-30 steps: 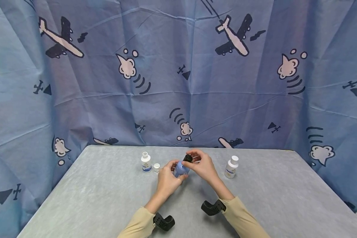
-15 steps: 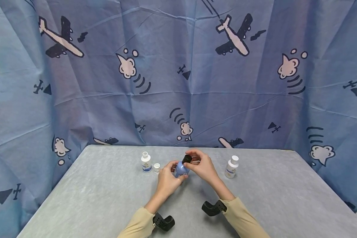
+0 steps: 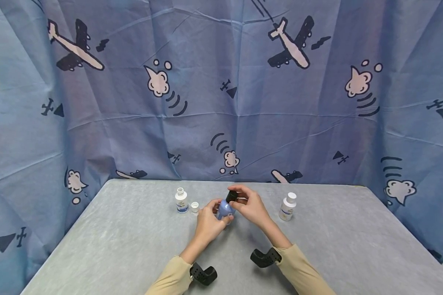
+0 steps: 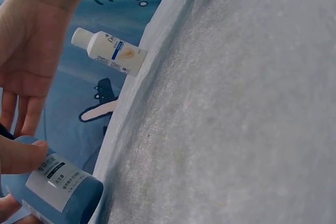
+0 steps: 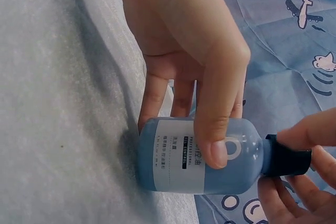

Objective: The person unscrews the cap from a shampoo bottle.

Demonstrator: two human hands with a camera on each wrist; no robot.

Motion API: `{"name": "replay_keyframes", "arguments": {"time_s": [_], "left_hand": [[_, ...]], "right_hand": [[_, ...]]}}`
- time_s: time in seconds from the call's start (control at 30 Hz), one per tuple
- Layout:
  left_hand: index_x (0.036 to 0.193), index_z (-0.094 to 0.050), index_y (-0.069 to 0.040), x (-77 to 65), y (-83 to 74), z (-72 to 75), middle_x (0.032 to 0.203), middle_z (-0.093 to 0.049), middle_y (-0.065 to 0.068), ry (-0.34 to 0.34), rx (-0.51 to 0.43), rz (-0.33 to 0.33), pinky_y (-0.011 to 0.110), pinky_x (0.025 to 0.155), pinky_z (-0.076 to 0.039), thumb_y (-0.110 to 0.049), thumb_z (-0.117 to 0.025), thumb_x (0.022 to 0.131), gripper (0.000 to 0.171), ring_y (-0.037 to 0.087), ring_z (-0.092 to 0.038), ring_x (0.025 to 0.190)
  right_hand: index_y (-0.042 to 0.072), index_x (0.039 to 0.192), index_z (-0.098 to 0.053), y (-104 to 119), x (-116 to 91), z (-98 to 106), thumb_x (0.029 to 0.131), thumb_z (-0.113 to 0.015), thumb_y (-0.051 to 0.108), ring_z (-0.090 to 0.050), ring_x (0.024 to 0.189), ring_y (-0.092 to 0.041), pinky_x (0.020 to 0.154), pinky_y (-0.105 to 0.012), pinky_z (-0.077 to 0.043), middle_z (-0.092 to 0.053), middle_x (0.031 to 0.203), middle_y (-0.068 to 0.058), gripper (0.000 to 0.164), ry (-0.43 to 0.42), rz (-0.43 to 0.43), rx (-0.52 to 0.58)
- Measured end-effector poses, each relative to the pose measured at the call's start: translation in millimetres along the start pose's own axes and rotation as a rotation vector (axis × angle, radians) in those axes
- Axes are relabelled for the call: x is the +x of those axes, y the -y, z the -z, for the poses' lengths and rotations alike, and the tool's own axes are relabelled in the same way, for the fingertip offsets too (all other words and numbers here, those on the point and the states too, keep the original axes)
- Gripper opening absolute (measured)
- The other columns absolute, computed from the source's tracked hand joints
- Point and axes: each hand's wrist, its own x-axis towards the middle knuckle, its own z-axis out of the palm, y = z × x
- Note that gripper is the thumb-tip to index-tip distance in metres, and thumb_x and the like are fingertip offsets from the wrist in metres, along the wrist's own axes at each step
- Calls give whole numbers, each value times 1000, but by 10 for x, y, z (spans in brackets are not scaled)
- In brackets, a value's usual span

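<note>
My left hand [image 3: 206,223] grips a small blue shampoo-style bottle [image 3: 225,209] by its body; its thumb presses against the white label in the right wrist view. The thumb and fingers of my right hand [image 3: 252,209] pinch the bottle's black cap [image 5: 287,156], which sits at the neck. Held over the middle of the table, the bottle leans slightly to the right. Some of its far side is hidden by my fingers. Left of it stands a white bottle [image 3: 181,201] with its mouth uncovered, and beside that lies a white cap [image 3: 195,207].
Another white bottle [image 3: 288,207], with its cap on, stands upright to the right of my right hand. A grey cloth covers the table [image 3: 133,246]. Behind it hangs a blue curtain [image 3: 192,135] printed with aeroplanes. Each wrist wears a black mount [image 3: 204,274].
The fingers of my right hand have shifted slightly around the black cap, and the cap has moved a little up and to the left. My left hand keeps its grip on the blue bottle.
</note>
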Motion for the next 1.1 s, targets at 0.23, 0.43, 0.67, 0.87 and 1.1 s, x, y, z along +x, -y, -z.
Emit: {"name": "replay_keyframes", "arguments": {"time_s": [0.23, 0.43, 0.67, 0.87, 1.1], "left_hand": [[114, -64, -3, 2, -8, 2, 94, -71, 11, -18, 29, -8, 29, 73, -50, -20, -82, 69, 51, 20, -66, 86], [114, -65, -6, 17, -28, -1, 93, -71, 9, -17, 58, -7, 30, 73, -50, -20, -81, 68, 50, 19, -66, 86], [112, -65, -6, 24, -12, -15, 93, -71, 10, -12, 61, -33, 30, 73, -50, -18, -82, 68, 50, 20, -66, 86], [112, -65, -5, 22, 1, -18, 94, -72, 11, -11, 53, -37, 30, 72, -50, -18, -83, 67, 50, 21, -67, 85], [113, -65, -5, 25, 6, -12, 94, -72, 11, -14, 47, -29, 30, 71, -51, -19, -82, 68, 50, 21, -67, 85]], "right_hand": [[9, 120, -63, 24, 6, -16, 80, -76, 13, -65, 99, -29, 83, -37, -55, -64, 117, -14, 42, -65, -76, -100], [10, 114, -66, 45, 19, -13, 75, -81, 17, -64, 89, -25, 68, -30, -52, -67, 109, -12, 43, -107, -112, -155], [12, 111, -68, 24, 31, 3, 74, -80, 10, -63, 86, -23, 65, -29, -52, -67, 105, -12, 39, -104, -113, -176], [9, 120, -63, -5, 35, 13, 74, -78, 2, -65, 91, -26, 77, -36, -57, -64, 110, -16, 48, -81, -84, -123], [6, 123, -60, 8, 25, 17, 75, -75, -5, -66, 99, -30, 83, -34, -57, -61, 119, -19, 52, -58, -48, -56]]}}
